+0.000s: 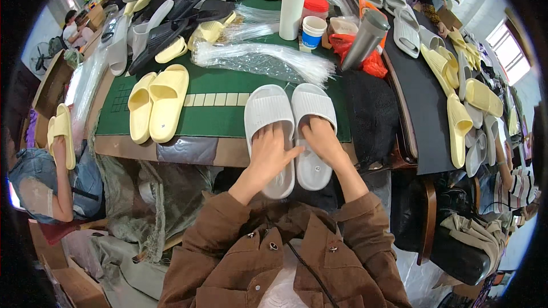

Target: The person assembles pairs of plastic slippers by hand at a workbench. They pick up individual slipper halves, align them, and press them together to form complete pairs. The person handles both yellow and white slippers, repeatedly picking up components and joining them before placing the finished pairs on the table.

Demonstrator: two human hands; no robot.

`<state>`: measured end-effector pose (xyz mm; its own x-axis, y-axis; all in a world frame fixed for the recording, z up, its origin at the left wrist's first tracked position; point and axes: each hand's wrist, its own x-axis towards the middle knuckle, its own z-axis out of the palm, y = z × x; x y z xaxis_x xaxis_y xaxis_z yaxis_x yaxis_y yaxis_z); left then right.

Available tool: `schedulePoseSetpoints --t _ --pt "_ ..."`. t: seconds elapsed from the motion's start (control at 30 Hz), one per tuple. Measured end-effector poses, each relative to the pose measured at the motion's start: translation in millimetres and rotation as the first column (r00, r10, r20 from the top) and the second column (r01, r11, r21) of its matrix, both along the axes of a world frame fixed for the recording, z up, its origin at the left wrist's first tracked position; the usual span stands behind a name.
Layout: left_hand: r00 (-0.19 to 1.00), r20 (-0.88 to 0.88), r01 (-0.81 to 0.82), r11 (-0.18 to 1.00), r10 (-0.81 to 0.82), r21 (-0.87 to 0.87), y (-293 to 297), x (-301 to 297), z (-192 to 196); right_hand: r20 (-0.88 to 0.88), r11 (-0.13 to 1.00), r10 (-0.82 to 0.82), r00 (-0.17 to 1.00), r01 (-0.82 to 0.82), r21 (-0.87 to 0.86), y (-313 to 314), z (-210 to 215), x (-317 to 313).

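Note:
Two light grey slide slippers, the left one (267, 105) and the right one (314, 104), lie side by side at the near edge of the green mat (217, 120), toes pointing away and heels overhanging the edge. My left hand (268, 155) has its fingers tucked under the left slipper's strap, its thumb reaching toward the right slipper. My right hand (323, 140) holds the right slipper the same way, fingertips hidden beneath the strap. Left of them, a pair of pale yellow slippers (169, 102) rests on the mat.
Clear plastic ties (262, 61) lie beyond the slippers. Behind stand a white bottle (293, 8), a paper cup (313, 33) and a steel tumbler (366, 39) by a red bag (374, 64). Slippers (165, 31) pile up left; more (456, 120) lie right. Other people work around the table.

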<state>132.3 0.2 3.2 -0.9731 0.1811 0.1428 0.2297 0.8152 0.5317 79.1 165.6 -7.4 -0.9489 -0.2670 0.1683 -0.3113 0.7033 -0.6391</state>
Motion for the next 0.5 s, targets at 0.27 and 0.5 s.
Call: schedulePoseSetpoints --t 0.27,0.5 --pt "0.954 0.291 0.041 0.994 -0.07 0.103 -1 -31 5 -0.009 0.884 0.256 0.967 -0.23 0.407 2 -25 -29" --pt "0.964 0.241 0.073 0.985 -0.11 0.156 4 -40 5 -0.149 0.999 0.047 0.988 -0.05 -0.02 -6 -13 -23"
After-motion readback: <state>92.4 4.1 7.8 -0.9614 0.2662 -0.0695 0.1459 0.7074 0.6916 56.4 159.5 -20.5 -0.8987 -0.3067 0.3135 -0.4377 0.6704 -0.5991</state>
